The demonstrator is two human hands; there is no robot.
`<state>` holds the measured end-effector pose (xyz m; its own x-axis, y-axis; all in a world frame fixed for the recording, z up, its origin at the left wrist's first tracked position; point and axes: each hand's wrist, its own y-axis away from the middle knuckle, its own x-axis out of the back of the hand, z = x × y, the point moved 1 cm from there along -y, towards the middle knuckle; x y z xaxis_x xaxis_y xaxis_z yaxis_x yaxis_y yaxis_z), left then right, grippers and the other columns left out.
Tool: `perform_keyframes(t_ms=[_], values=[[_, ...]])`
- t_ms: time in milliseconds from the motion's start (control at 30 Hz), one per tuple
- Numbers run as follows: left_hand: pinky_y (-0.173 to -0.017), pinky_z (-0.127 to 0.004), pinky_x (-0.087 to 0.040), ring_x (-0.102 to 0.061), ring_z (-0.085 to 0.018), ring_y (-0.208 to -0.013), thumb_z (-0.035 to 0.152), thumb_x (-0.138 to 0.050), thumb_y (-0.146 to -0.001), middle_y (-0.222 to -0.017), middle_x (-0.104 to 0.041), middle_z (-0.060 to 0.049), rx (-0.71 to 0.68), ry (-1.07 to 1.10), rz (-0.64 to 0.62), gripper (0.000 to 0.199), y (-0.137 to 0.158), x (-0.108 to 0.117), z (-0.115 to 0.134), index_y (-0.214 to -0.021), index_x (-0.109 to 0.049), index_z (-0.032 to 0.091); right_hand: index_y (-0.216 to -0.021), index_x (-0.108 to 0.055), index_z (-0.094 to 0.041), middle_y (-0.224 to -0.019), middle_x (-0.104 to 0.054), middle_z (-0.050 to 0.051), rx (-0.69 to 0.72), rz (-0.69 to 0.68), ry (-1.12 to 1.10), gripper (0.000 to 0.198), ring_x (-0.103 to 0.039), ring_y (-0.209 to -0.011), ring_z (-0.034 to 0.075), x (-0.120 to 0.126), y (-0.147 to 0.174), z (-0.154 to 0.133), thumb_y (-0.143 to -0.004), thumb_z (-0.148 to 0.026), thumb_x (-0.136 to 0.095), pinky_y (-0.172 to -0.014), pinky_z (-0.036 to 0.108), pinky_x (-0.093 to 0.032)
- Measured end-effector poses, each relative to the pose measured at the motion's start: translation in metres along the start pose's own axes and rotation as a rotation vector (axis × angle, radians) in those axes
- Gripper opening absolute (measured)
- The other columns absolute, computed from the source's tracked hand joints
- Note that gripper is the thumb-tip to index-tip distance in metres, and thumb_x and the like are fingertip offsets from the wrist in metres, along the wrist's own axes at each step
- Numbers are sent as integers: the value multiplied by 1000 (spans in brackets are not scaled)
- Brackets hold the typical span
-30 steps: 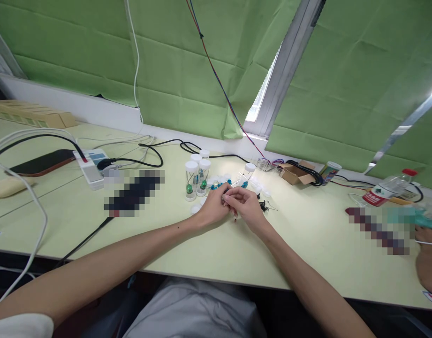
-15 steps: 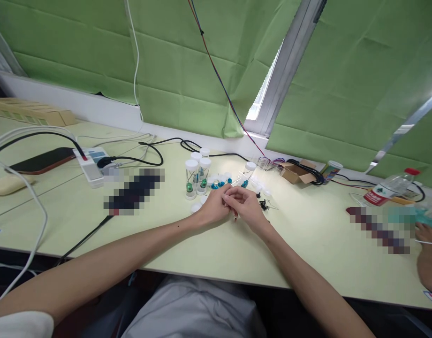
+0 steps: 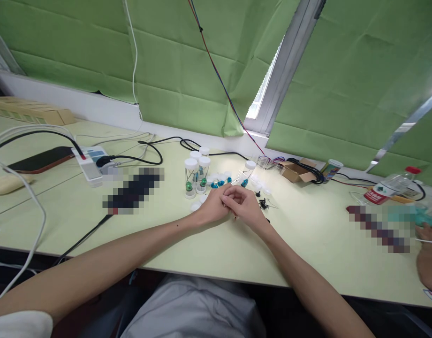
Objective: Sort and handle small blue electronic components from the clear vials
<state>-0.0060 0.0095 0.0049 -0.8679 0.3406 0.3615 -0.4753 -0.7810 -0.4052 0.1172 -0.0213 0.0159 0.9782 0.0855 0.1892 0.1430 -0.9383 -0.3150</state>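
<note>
Over the middle of the table, my left hand [image 3: 217,204] and my right hand [image 3: 244,204] are pressed together, both closed. Whatever lies between their fingers is hidden. Just behind them are small blue pieces [image 3: 221,182] and a clear tube with a white lid [image 3: 249,170] that has a blue piece in it. To the left of my hands several capped clear tubes [image 3: 191,178] stand upright, with green pieces inside. Small black parts with thin wires [image 3: 263,203] lie to the right of my right hand, near white round caps [image 3: 263,186].
A power strip [image 3: 87,166] with cables and a dark phone [image 3: 41,159] lie at left. Toward the back right are an open cardboard box [image 3: 295,172], a canister [image 3: 331,170] and a red-capped bottle [image 3: 391,187]. Another person's hand [image 3: 428,232] shows at the right edge.
My hands stay together in nearly the same place, with only a slight shift of the fingers. The whole view has moved a little.
</note>
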Motion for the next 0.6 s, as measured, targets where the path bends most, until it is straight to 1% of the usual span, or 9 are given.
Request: perform_keyframes(t_ms=[200,367,600], values=[[-61,-27,-50,-66,-20,-78,4,-52,-63,-82,-68,-5,0,-28,-3,24,-1,0,0,-83,-57,17,-78,-63,-18,-70,-65,2,3,-4,9,18,-58,-56,13,0,-1,1,-80,-34,-70,-44,23,-42],[-59,-27,-48,-66,-20,-76,3,-50,-61,-80,-68,-4,0,-62,-4,26,-1,1,-1,-82,-57,17,-77,-62,-19,-68,-64,1,28,-7,8,17,-57,-55,13,0,-1,3,-83,-34,-68,-44,23,-42],[-59,-26,-47,-65,-19,-74,2,-47,-62,-79,-66,-3,-27,-73,-4,28,-1,1,-8,-84,-55,18,-77,-62,-18,-66,-63,1,51,3,-4,19,-54,-51,11,0,-1,5,-85,-35,-66,-42,22,-40]])
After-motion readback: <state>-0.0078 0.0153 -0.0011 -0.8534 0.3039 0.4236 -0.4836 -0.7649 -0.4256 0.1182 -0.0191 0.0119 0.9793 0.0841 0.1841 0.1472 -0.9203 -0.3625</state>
